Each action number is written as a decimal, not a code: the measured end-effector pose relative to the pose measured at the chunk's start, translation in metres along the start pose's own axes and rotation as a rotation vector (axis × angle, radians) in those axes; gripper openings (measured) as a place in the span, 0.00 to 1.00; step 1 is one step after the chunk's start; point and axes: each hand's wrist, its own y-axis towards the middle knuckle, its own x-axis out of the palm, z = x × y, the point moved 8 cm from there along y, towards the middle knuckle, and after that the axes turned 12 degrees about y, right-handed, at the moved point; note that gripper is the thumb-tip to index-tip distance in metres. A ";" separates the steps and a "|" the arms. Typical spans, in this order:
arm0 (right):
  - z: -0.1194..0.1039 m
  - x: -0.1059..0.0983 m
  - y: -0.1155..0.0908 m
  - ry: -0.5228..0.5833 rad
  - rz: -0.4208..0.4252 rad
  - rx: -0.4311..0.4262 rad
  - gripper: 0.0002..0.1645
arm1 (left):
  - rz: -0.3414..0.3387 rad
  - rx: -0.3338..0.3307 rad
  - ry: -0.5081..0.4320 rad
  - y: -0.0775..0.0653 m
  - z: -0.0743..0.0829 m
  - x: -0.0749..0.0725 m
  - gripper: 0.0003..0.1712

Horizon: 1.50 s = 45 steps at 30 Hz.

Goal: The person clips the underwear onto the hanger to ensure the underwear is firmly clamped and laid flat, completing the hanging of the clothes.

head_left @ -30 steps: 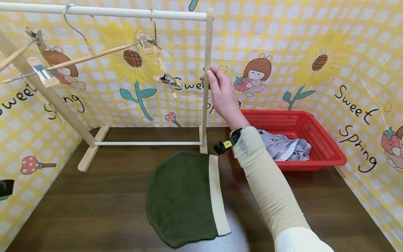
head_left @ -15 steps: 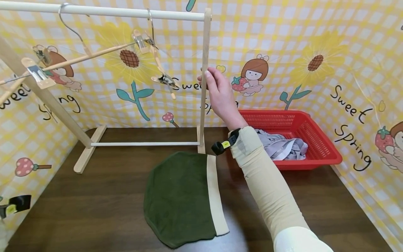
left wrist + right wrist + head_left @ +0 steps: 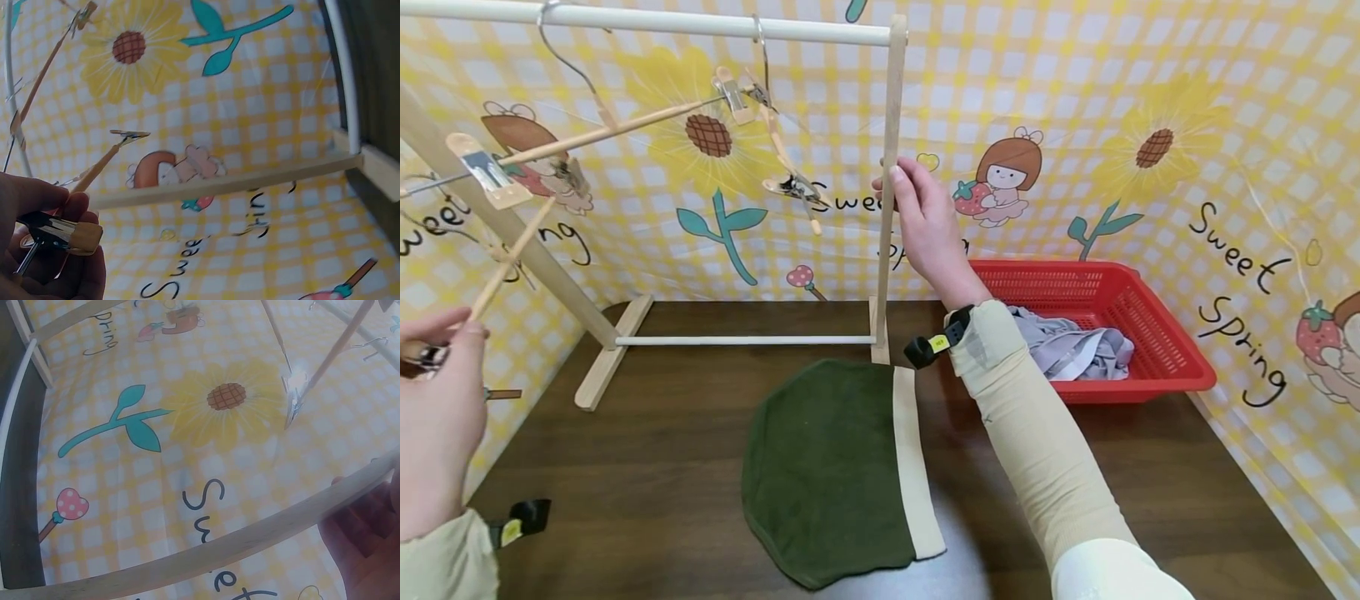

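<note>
Here at the left edge, the left hand (image 3: 441, 408) is pinching a slim wooden clip hanger (image 3: 508, 258) between thumb and forefinger, no gap showing between grip and wood; the hanger's near metal clip (image 3: 84, 237) is sitting right against the curled fingers, while the bar is slanting up and away, past the rack's left post (image 3: 542, 246); over on the other side, the right hand (image 3: 934, 233) is gripping the right post (image 3: 891, 108) of the rack, thumb lying along the near face, fingertips poking out beyond the wood; between the two hands, two more clip hangers are dangling from the white rail (image 3: 662, 25); below, a dark green cloth piece (image 3: 827, 475) with a cream band is lying flat on the brown table (image 3: 647, 483); behind the right forearm, a red basket (image 3: 1172, 350) is holding crumpled grey cloth (image 3: 1075, 346).
</note>
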 end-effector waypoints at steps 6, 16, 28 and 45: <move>0.000 -0.001 0.000 -0.004 0.001 -0.006 0.21 | 0.060 0.123 -0.007 -0.022 0.008 0.011 0.13; 0.000 0.000 -0.001 -0.024 0.006 -0.020 0.21 | 0.130 0.421 0.112 -0.060 0.034 0.034 0.10; 0.031 -0.011 0.011 -0.072 0.034 -0.055 0.24 | 0.088 0.502 0.073 -0.079 0.049 0.049 0.09; 0.009 -0.008 -0.056 -0.060 0.111 -0.326 0.19 | 0.076 0.603 0.024 -0.100 0.069 0.056 0.09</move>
